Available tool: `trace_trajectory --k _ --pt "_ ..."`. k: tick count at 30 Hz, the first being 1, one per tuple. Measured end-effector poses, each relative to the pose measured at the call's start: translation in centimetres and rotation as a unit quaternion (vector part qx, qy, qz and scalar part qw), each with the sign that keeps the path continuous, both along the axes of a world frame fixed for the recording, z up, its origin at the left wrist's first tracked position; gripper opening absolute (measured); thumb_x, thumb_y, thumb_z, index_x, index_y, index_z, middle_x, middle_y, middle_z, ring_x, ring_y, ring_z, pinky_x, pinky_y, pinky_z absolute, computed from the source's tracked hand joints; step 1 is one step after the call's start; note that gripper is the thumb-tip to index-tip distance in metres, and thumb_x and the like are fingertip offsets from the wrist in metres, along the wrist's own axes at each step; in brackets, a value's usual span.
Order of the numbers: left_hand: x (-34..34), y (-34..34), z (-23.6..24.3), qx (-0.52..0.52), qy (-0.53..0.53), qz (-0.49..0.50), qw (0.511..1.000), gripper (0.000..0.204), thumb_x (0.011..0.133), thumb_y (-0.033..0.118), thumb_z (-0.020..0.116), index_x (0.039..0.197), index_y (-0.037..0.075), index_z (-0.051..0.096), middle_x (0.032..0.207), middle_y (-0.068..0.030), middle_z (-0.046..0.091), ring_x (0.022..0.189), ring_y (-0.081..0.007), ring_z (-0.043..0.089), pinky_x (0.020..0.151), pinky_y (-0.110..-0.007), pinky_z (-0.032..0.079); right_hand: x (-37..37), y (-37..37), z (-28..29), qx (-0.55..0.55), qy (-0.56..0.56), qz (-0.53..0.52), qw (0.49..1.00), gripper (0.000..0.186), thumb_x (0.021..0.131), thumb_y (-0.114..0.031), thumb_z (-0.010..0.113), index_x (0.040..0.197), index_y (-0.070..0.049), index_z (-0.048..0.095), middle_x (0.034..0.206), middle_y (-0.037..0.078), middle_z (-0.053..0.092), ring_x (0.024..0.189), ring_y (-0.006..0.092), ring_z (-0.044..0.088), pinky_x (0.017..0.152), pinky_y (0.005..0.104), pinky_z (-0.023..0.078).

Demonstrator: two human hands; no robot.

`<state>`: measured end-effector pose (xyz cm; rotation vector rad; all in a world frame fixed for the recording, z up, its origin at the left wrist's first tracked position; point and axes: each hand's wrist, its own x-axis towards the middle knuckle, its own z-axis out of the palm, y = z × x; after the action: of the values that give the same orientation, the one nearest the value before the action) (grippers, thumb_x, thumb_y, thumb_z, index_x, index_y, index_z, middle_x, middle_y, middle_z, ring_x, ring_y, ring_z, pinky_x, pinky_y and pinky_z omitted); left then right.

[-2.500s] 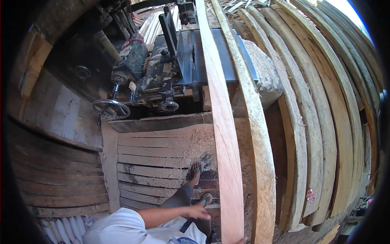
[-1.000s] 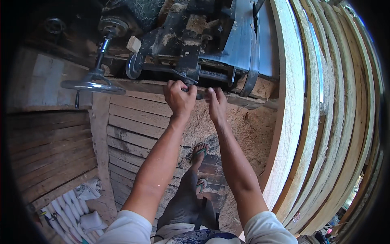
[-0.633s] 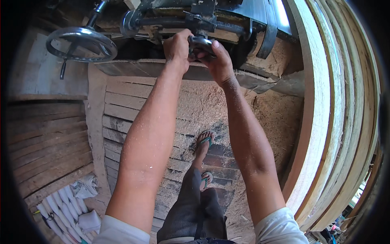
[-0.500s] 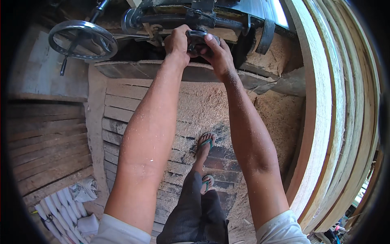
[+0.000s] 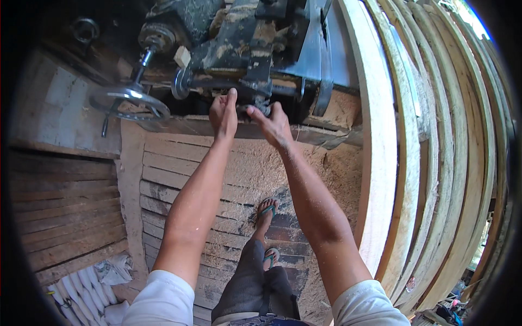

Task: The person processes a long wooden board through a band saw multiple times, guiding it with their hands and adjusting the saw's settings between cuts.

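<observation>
A small dark round handwheel [image 5: 253, 111] sits low on the front of a sawdust-covered woodworking machine [image 5: 231, 46]. My right hand [image 5: 272, 125] grips it, thumb across its near face and fingers around the right side. Close by its left side is my left hand [image 5: 223, 117], fingers curled and thumb pointing up. What those fingers hold, if anything, is hidden. Just above both hands runs a dark horizontal bar [image 5: 217, 83], with a round metal disc [image 5: 180, 83] at its left end.
Farther left stands a large chrome handwheel [image 5: 129, 98] with a crank handle. Long sawn boards [image 5: 380, 136] stretch along my right side. Shavings cover the slatted wooden floor [image 5: 244, 168] under my sandalled feet. White sacks or rolls [image 5: 81, 296] lie at lower left.
The view has shifted, bringing more of the machine's top into sight, with my hands lower in it. My left hand's thumb now points up, and its grip beside the small handwheel looks looser.
</observation>
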<state>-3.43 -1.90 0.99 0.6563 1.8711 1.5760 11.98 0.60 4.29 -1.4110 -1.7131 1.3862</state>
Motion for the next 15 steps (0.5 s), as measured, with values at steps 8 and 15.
trace_trajectory --k 8,15 --pt "3.8 3.6 10.5 -0.209 0.721 -0.292 0.592 0.041 0.07 0.02 0.066 0.101 -0.002 0.049 0.096 -0.0178 0.059 0.095 -0.0311 0.052 0.084 -0.041 0.035 2.0 -1.1 0.9 -0.043 -0.056 0.011 0.997 0.069 0.082 -0.053 0.066 0.118 0.002 0.044 0.109 0.028 0.059 0.101 0.0381 0.059 0.088 0.0432 0.045" --pt "3.9 -3.1 9.6 -0.062 0.623 -0.175 0.76 0.037 0.075 0.014 0.061 0.11 0.006 0.05 0.111 -0.0137 0.053 0.11 -0.0307 0.048 0.096 -0.053 0.03 19.9 -10.4 11.9 0.295 -0.134 -0.171 0.93 0.047 0.082 -0.027 0.072 0.117 0.0 0.057 0.119 0.021 0.057 0.112 0.0366 0.052 0.098 0.0417 0.041"
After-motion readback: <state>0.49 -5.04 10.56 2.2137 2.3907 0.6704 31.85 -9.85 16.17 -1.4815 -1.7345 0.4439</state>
